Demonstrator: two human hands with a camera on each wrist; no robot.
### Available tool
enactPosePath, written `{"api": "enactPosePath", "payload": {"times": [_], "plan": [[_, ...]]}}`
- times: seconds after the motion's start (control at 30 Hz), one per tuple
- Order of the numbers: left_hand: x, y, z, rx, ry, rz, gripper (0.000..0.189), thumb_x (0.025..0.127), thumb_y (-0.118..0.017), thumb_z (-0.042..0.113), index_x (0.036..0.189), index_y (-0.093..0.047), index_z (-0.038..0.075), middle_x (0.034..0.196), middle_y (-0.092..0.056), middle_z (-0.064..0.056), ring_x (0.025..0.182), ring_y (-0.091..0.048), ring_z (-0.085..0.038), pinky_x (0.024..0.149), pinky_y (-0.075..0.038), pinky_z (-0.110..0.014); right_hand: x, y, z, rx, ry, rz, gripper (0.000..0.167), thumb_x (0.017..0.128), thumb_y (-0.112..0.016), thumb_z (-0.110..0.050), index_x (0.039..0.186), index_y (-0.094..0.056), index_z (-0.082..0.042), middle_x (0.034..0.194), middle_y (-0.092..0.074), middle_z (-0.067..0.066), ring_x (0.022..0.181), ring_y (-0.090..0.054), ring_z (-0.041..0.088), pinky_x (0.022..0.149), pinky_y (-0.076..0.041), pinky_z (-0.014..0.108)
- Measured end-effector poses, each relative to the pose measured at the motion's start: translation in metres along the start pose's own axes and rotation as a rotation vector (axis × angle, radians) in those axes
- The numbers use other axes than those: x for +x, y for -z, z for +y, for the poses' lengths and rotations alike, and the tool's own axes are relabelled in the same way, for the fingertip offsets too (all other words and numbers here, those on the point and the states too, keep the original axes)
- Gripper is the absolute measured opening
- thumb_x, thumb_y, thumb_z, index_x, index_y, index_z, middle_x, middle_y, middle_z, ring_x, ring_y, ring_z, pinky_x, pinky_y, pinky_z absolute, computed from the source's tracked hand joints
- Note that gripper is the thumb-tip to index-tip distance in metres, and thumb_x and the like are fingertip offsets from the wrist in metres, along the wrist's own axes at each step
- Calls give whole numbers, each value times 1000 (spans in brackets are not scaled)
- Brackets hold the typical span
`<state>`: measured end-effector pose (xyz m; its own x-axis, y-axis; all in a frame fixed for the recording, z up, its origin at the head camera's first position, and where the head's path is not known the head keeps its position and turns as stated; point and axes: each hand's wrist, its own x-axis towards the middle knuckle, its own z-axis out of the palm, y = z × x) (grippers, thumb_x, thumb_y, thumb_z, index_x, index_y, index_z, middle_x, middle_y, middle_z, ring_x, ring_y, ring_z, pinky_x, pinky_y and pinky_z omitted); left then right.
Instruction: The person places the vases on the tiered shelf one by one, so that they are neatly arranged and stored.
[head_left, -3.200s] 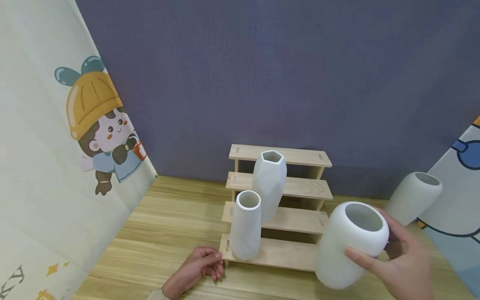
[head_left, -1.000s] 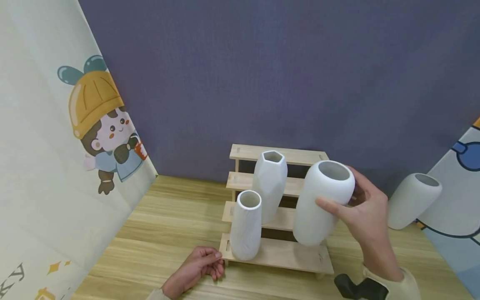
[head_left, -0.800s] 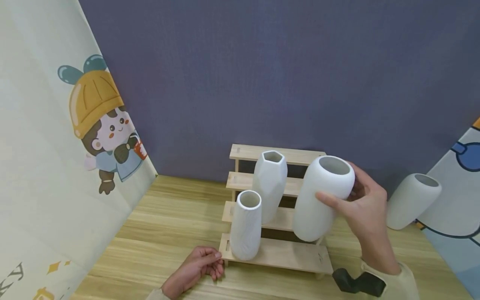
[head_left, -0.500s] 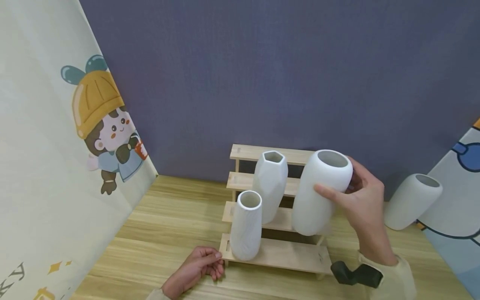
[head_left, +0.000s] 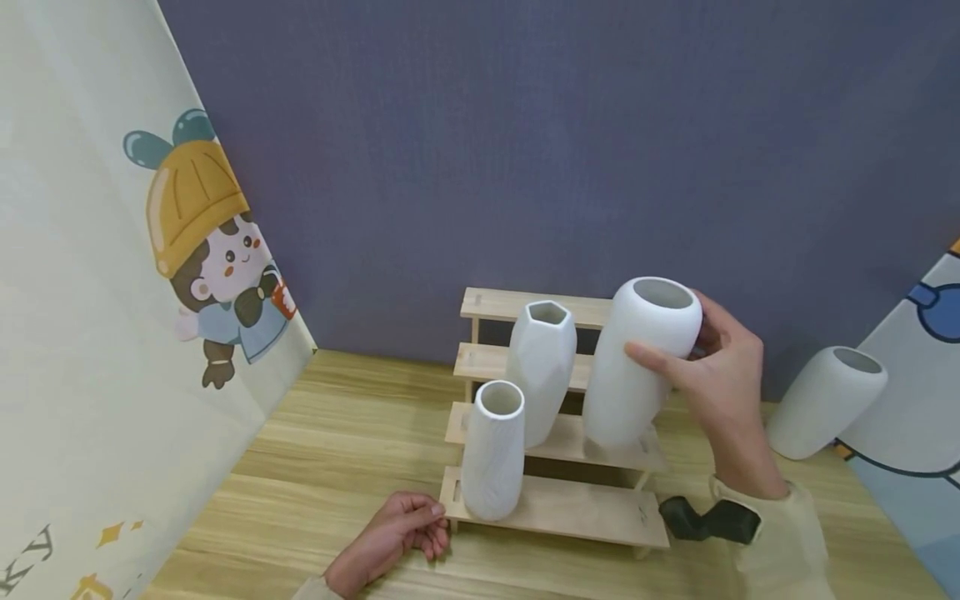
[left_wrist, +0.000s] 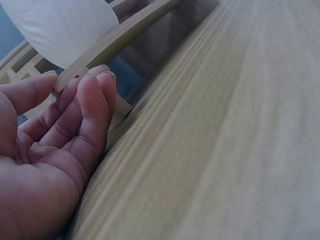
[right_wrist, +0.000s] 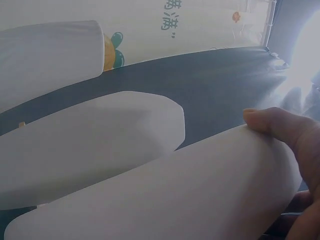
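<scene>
My right hand (head_left: 723, 375) grips a wide, rounded white vase (head_left: 633, 392) near its rim, thumb across the front and fingers behind. The vase is upright, its base close over the right part of the second step of a wooden tiered stand (head_left: 585, 508). With thumb and fingers, my left hand (head_left: 405, 529) pinches the stand's lowest step at its left corner; the thumb (left_wrist: 35, 92) shows at the board's edge in the left wrist view. A faceted white vase (head_left: 542, 375) stands left of the held one. A slim textured white vase (head_left: 491, 462) stands on the lowest step.
Another white vase (head_left: 825, 404) stands on the wood-grain table (head_left: 300, 467) at the right, near a printed panel (head_left: 915, 375). Behind the stand rises a dark blue-grey backdrop (head_left: 525, 150). A cartoon-printed white panel (head_left: 75, 292) borders the left side.
My right hand has carried the rounded vase from the front right up, back and leftward over the stand's second step. My left hand has stayed at the corner.
</scene>
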<state>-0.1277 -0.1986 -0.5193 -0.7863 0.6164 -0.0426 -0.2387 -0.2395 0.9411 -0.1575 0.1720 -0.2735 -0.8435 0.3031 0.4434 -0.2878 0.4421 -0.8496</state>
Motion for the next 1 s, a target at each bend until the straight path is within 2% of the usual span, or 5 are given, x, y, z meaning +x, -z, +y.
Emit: {"api": "enactPosePath", "payload": {"times": [0.4,0.6,1.0], "plan": [[5,-4,-2,12,2,9,23,105,-48,13,93,-66,10,81,-76,6,72,-71,-3,62,-58,-17,20,-2,4,-1,-21,-3,69,70,-93,-27,133,-63,-27,103,-65,-15,88,-63,7,67,-53,15],[7,-4,-3,13,-4,0,24,106,-47,13,93,-67,11,82,-76,6,72,-71,-3,63,-58,-17,28,-5,3,-1,-56,-3,71,71,-92,-32,135,-61,-30,109,-64,-12,93,-61,8,72,-52,16],[7,-3,-4,7,3,3,23,106,-47,13,93,-67,11,82,-76,6,72,-71,-3,62,-58,-17,45,-14,2,71,-45,23,68,70,-92,-25,133,-64,-24,101,-65,-15,89,-63,5,70,-52,17]]}}
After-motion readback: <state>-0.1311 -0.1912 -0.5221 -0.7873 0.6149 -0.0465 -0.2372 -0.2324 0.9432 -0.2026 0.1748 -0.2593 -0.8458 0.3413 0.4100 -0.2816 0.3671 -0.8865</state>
